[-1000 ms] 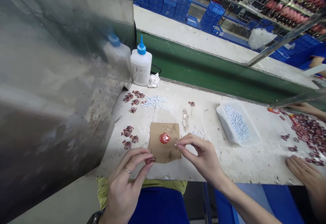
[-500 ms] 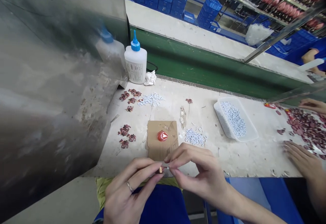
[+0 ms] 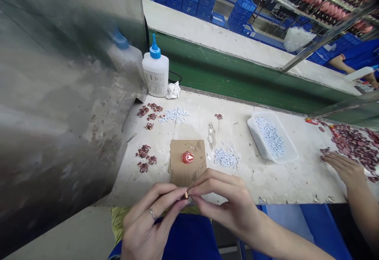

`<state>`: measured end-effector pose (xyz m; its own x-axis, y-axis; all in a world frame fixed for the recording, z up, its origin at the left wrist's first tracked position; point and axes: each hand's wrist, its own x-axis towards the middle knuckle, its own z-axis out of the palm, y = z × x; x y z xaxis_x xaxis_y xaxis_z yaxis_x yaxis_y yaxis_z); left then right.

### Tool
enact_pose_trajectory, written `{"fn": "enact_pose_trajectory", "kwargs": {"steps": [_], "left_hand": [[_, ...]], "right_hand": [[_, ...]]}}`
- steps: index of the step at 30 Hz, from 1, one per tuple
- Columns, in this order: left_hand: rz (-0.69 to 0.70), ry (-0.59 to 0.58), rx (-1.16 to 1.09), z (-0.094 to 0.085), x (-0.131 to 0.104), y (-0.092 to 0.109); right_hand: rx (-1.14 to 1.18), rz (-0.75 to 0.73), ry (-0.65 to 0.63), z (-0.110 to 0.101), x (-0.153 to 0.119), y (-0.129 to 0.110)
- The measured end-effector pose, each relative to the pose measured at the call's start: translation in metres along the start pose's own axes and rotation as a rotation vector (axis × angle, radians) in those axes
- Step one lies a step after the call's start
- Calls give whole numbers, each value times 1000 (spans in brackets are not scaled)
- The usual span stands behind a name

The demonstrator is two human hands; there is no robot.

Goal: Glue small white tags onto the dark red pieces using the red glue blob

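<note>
My left hand (image 3: 154, 216), with a ring on one finger, pinches a small brown-and-tan piece (image 3: 186, 195) between thumb and fingertips. My right hand (image 3: 227, 199) is closed in a pinch right against that piece; whatever lies between its fingertips is hidden. Just beyond the hands is a cardboard square (image 3: 177, 173) bearing a red round cap-like dish (image 3: 187, 157). A loose heap of tiny white-and-blue pieces (image 3: 225, 158) lies to its right. Small dark red-brown figures (image 3: 143, 151) sit in clusters on the left, near another heap of white-and-blue pieces (image 3: 175, 114).
A white bottle with a blue nozzle (image 3: 156, 74) stands at the back left beside crumpled tissue (image 3: 173, 90). A metal panel (image 3: 74, 94) walls the left. On the right are a clear tub of white-and-blue pieces (image 3: 291, 149) and another person's hand (image 3: 346, 171) by brown parts (image 3: 352, 145).
My right fingertips have moved left, closing up against the brown-and-tan piece; the small whitish bit seen between them is now hidden. At right, one of the other person's hands has left view.
</note>
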<state>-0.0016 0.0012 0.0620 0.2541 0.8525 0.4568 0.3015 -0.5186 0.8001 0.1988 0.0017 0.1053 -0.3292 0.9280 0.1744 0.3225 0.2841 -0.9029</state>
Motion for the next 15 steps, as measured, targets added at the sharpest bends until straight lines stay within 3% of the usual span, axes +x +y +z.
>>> {"fn": "enact_pose_trajectory", "kwargs": {"steps": [3,7,12,15], "left_hand": [[-12,5,8,1,-2,1],[-27,22,-8,5,4,4],[-50,39,-10,8,17,5],[-85,63,-3,5,10,3]], "right_hand": [[-93,-45,-58,-2,-1,-2],[-102,-57,-35,-8,0,-1],[55,103,-5,-11,3,2],[161,192,-19,-5,8,2]]}}
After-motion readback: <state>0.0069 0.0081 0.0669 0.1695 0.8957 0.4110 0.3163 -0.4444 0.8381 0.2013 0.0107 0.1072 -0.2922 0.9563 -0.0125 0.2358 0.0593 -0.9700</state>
